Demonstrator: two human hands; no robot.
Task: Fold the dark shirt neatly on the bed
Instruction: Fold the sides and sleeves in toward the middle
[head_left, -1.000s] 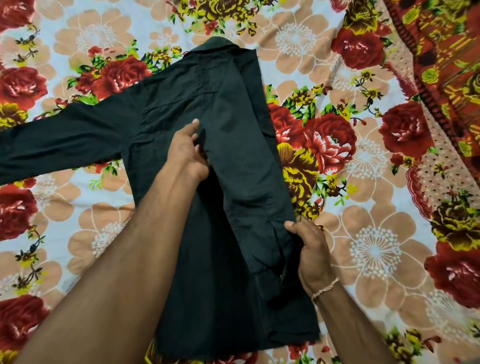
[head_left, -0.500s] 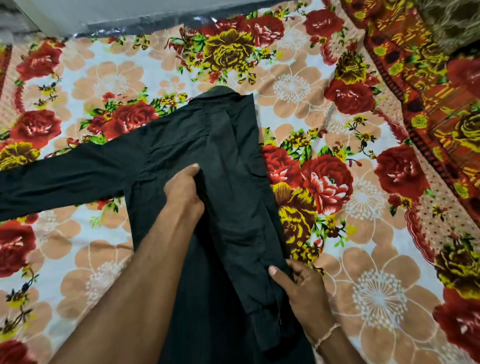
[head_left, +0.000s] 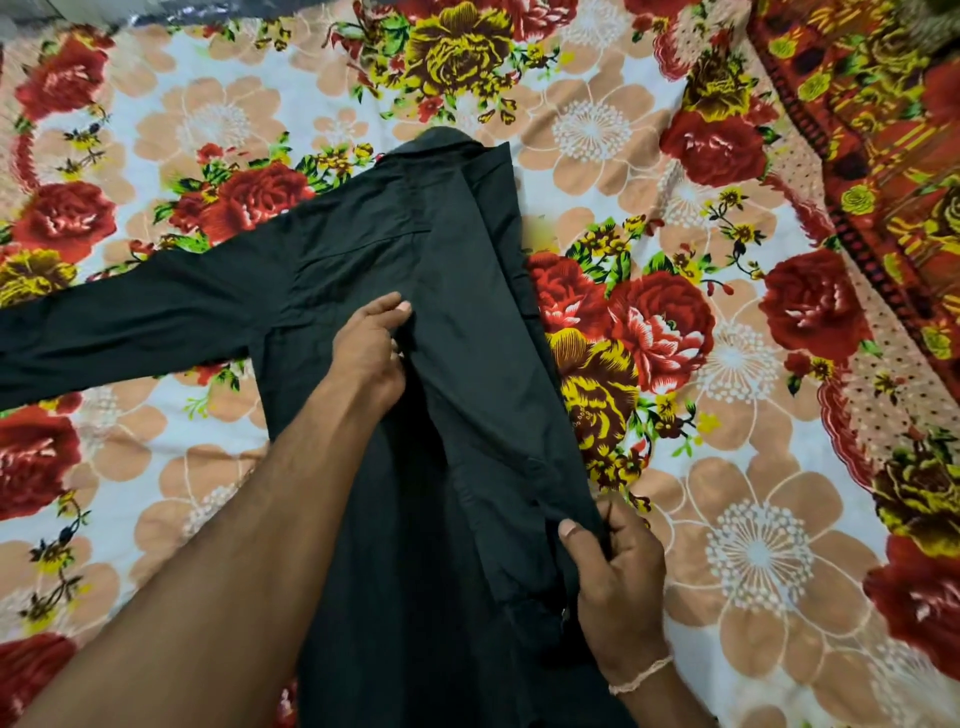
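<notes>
Two bare forearms, no sleeves anywhere up to the frame edge. Left hand (head_left: 371, 345) free of rings and bands, wrist unadorned, faint tendon lines along the forearm. Right hand (head_left: 615, 582) marked by a thin pale thread bracelet (head_left: 641, 674) around the wrist, twisted, slightly frayed, sitting just below the hand. Short, trimmed fingernails on both, thumbnail plain and unpainted on each. No watch, no gloves, no visible tattoos or markings. Light hair barely discernible on the forearms; finer detail too soft to tell.
</notes>
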